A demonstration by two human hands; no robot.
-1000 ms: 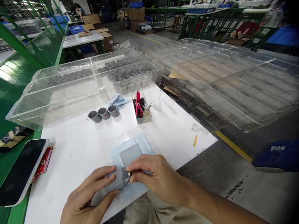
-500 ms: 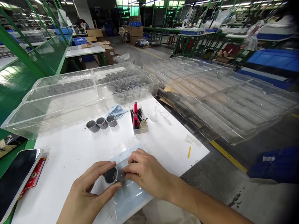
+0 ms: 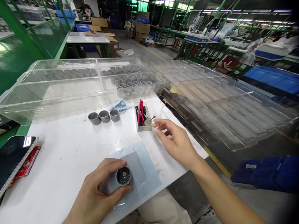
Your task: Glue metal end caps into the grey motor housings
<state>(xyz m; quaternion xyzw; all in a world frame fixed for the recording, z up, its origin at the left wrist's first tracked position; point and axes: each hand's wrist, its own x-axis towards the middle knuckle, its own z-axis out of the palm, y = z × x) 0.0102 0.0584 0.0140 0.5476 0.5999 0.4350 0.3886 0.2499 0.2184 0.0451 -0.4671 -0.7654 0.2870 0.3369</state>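
My left hand point(image 3: 100, 186) grips a short grey cylinder point(image 3: 123, 176) between thumb and fingers. Its open end faces up toward me, showing a black inside with a round metal centre. Beneath lies a light blue sheet point(image 3: 149, 174) with a grey pad point(image 3: 136, 165) on it. My right hand point(image 3: 176, 141) is raised, thumb and fingers apart, just right of a small clear box point(image 3: 137, 128). The box holds a red and black tool point(image 3: 140, 113) and a small yellowish jar point(image 3: 147, 122), from which a thin dark-tipped stick point(image 3: 153, 117) leans toward my fingertips.
Three grey cylinders point(image 3: 104, 116) stand in a row beside a blue cloth point(image 3: 121, 106). Behind them, a clear divided tray point(image 3: 58, 101) carries many more. Empty-looking clear trays point(image 3: 233, 102) are stacked at right. A phone point(image 3: 16, 161) lies on a red packet point(image 3: 28, 161) at left.
My right hand has left the cylinder and moved up and right to the clear box. My left hand still holds the cylinder, now turned with its black inside toward me.
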